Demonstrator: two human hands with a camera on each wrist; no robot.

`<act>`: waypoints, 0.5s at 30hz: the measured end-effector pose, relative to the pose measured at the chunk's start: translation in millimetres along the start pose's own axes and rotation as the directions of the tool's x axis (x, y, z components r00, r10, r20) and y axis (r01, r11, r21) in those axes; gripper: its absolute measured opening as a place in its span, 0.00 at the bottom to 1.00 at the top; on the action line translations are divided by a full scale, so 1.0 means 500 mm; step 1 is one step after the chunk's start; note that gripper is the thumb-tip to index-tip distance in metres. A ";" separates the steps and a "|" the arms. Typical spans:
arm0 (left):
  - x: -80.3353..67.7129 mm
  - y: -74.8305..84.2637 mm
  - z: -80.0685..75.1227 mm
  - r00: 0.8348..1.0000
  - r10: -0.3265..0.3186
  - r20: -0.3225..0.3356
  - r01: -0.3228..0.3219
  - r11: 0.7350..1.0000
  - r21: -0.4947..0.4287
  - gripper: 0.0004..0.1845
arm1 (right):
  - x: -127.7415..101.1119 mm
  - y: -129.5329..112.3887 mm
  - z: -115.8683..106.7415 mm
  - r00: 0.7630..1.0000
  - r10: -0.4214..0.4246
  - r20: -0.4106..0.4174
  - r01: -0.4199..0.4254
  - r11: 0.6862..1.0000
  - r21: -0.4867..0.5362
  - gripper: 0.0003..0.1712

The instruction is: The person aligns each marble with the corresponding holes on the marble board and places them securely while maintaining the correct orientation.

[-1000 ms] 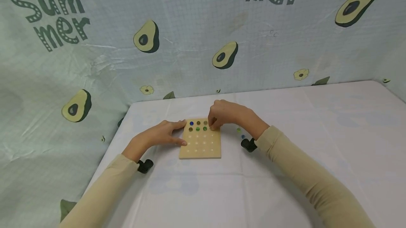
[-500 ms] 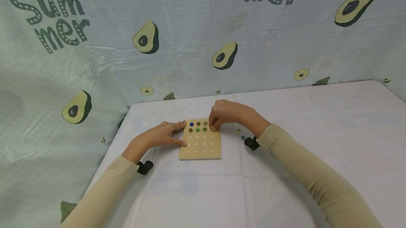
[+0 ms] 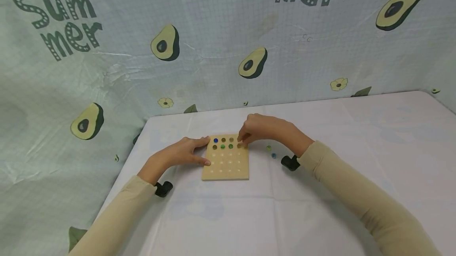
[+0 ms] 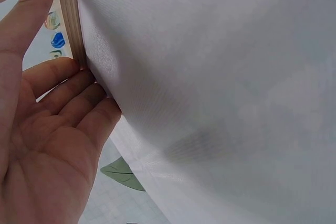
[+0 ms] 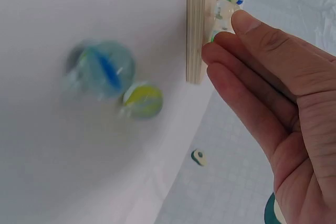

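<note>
The wooden board (image 3: 225, 162) lies flat on the white tablecloth (image 3: 320, 192), its long axis running away from the person, and every place here is taken from it. The right hand (image 3: 265, 130) hovers over the board's far right corner, fingers loosely extended and close together, fingertips just above the marbles in the far 2 rows (image 3: 223, 143); it appears to hold nothing. The left hand (image 3: 178, 152) rests against the board's left edge, fingers spread and straight, touching the wood. 2 loose marbles (image 3: 271, 151) lie on the cloth just right of the board, nearer the right hand than the left. The right hand covers the board's far right holes, so whether marbles sit there cannot be told. The wrist views are close and partly blurred.
</note>
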State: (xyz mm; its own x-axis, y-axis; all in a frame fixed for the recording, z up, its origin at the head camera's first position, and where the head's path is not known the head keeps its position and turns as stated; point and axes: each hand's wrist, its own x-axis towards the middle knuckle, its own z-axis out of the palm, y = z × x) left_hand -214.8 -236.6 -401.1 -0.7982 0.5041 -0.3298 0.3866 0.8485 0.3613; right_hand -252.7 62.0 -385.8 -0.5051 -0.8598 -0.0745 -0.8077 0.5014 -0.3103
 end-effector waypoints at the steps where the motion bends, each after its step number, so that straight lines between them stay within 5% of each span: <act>1: 0.000 -0.001 0.001 1.000 0.003 -0.002 -0.003 1.000 0.001 0.54 | -0.009 0.000 -0.001 1.000 -0.005 -0.003 0.005 1.000 0.004 0.13; 15: -0.002 -0.004 0.002 1.000 0.014 -0.011 -0.014 1.000 0.021 0.53 | -0.128 0.025 -0.003 0.999 -0.046 0.023 0.049 0.994 -0.102 0.12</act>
State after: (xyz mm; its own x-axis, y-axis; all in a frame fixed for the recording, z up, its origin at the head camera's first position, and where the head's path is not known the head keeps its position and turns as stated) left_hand -214.5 -238.5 -402.5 -0.7977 0.5145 -0.3148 0.4075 0.8445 0.3476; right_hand -231.1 123.6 -383.4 -0.4600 -0.8842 -0.0815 -0.8581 0.4662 -0.2150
